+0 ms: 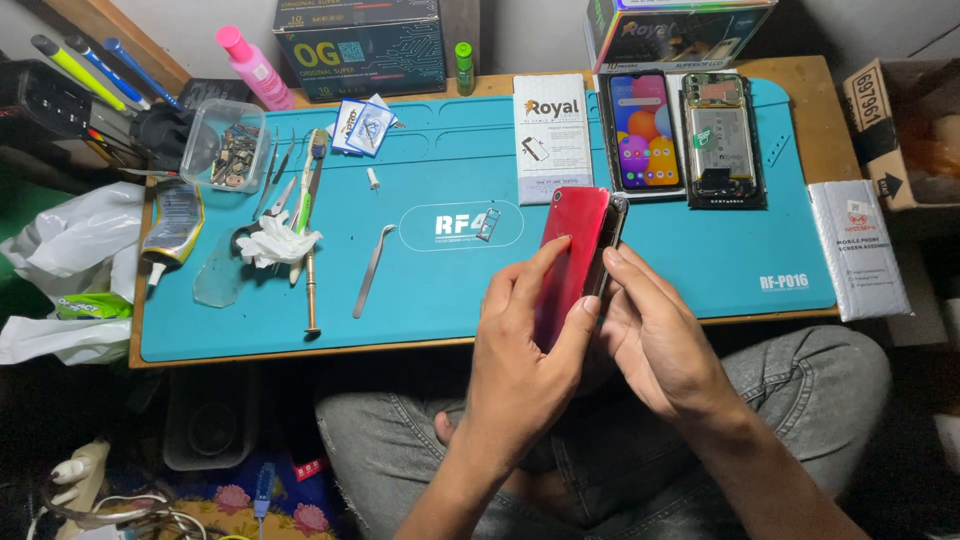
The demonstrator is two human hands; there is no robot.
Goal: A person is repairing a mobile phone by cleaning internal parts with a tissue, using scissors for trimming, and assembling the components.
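Nearest the camera, the person sits cross-legged in grey jeans point(800, 390), both forearms rising toward the worktop. The left hand point(525, 350) has its grip closed on a red phone point(570, 255), fingers wrapped over the red back and the thumb along its lower edge. The right hand point(655, 335) grasps the same phone from the other side, fingertips pressed to its dark right edge. The phone is held tilted above the front edge of the teal mat point(450, 290), clear of it.

Farther out on the mat lie metal tweezers point(373, 270) and a slim screwdriver point(312, 285), with a crumpled white tissue point(277, 243) to their left. Beyond the hands sit a white packet point(552, 137), a phone with a lit colourful screen point(642, 132) and an opened phone point(723, 138) showing its insides. At the back stand a pink bottle point(255, 66) and a clear plastic tub point(226, 145).
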